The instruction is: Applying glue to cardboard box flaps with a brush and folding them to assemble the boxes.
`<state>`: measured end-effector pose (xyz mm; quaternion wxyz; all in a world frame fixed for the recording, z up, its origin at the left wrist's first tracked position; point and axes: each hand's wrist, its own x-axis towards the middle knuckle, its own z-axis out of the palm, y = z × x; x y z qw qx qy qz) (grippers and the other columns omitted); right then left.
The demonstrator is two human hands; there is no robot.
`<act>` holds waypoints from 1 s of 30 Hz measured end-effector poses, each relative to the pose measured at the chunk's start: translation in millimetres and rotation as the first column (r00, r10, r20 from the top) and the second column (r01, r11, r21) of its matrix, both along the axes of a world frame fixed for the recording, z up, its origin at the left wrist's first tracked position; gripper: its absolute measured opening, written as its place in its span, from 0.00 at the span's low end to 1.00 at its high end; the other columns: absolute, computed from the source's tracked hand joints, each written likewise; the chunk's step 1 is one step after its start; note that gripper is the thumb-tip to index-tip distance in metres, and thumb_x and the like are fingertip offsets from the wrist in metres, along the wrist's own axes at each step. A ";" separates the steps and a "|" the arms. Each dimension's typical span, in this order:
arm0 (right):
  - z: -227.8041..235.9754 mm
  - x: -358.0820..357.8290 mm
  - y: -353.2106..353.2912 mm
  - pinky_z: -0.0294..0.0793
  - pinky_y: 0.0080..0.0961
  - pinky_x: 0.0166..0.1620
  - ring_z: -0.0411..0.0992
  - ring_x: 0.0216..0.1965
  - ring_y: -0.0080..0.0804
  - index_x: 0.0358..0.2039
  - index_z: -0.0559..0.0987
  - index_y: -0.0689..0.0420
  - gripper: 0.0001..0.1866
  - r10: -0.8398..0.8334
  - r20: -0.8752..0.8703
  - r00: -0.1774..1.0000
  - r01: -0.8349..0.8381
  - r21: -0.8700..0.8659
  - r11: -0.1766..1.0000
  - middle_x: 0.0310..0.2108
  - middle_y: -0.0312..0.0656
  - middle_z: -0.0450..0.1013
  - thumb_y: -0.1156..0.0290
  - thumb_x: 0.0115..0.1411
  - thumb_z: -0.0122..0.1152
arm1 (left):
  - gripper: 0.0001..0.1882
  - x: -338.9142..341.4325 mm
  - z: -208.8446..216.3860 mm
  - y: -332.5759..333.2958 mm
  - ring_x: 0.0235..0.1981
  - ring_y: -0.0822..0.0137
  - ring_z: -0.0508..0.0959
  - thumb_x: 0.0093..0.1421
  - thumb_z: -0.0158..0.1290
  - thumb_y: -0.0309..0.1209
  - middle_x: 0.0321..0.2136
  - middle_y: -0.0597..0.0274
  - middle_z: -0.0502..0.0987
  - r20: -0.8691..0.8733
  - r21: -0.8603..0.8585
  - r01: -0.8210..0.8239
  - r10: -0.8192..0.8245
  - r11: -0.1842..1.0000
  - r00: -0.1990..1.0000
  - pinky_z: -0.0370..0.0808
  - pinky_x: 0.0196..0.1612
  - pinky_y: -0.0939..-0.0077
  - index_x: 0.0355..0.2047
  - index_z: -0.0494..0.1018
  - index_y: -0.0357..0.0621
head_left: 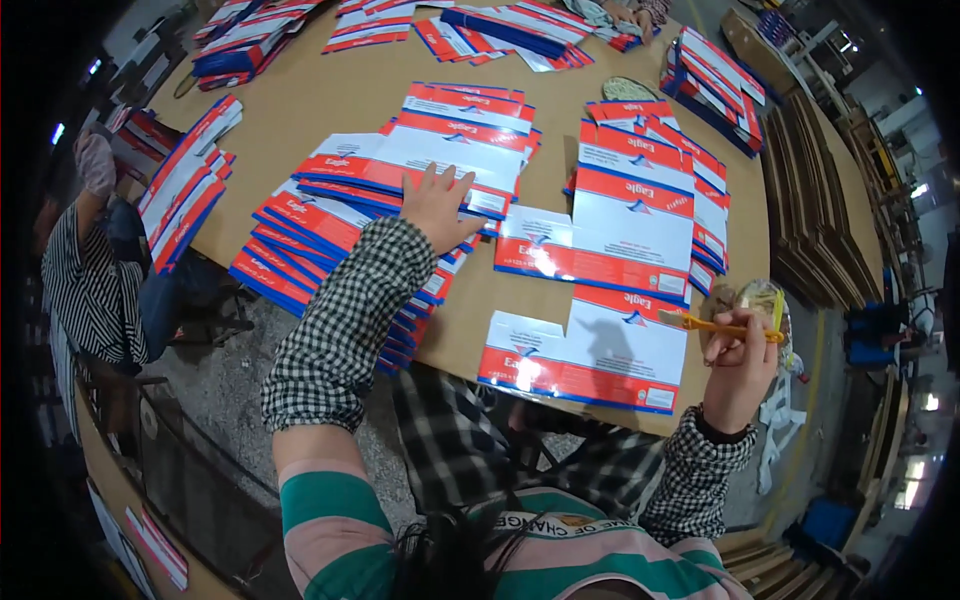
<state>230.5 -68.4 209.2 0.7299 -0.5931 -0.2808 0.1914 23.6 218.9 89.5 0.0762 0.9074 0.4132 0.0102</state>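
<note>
My left hand [437, 205] lies with its fingers spread on the top sheet of a fanned pile of flat carton blanks [455, 150], printed red, white and blue. My right hand [742, 360] is closed round the orange handle of a small flat brush [708, 325]. The brush head points left, at the right edge of the nearest carton blank [620, 345], which lies alone by the table edge. Just beyond it lies another blank [625, 235] on a second pile. A clear container [766, 297] is partly hidden behind my right hand.
More blanks are stacked along the far side of the brown table [300, 120] and at its right [712, 90]. A round dish [630, 90] sits at the back. Other people are at the far edge and the left [95, 270]. Cardboard sheets [825, 200] lean at the right.
</note>
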 end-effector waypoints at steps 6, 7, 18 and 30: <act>-3.3 10.5 -34.9 0.64 0.15 0.21 0.64 0.17 0.22 0.33 0.69 0.63 0.12 -0.059 -0.006 0.998 0.059 -0.010 0.998 0.28 0.45 0.71 0.66 0.62 0.44 | 0.31 38.3 8.0 4.4 0.61 0.52 0.49 0.60 0.35 0.52 0.59 0.54 0.53 -0.184 -0.123 -0.198 0.174 0.972 0.967 0.45 0.59 0.45 0.57 0.56 0.46; -4.4 12.9 -39.4 0.64 0.15 0.21 0.64 0.17 0.22 0.33 0.69 0.63 0.12 -0.095 -0.005 0.996 0.094 -0.019 0.995 0.28 0.45 0.71 0.66 0.62 0.44 | 0.31 44.7 8.1 7.1 0.60 0.53 0.50 0.60 0.35 0.52 0.59 0.54 0.53 -0.219 -0.143 -0.232 0.198 0.962 0.955 0.45 0.59 0.46 0.57 0.56 0.45; -9.3 17.7 -42.0 0.64 0.14 0.20 0.63 0.16 0.21 0.33 0.67 0.62 0.10 -0.079 -0.020 0.997 0.079 -0.009 0.997 0.29 0.45 0.70 0.67 0.62 0.43 | 0.26 118.2 0.8 9.8 0.59 0.50 0.51 0.54 0.46 0.34 0.57 0.50 0.55 -0.191 -0.137 -0.446 0.418 0.885 0.888 0.44 0.57 0.39 0.54 0.59 0.45; -18.6 20.0 -43.0 0.63 0.13 0.19 0.63 0.16 0.21 0.33 0.68 0.63 0.11 -0.079 -0.063 0.995 0.076 -0.052 0.996 0.28 0.45 0.70 0.67 0.62 0.43 | 0.18 78.1 21.9 5.1 0.54 0.56 0.62 0.54 0.45 0.34 0.47 0.55 0.68 -0.228 -0.231 -0.264 0.211 0.937 0.950 0.55 0.54 0.43 0.46 0.68 0.45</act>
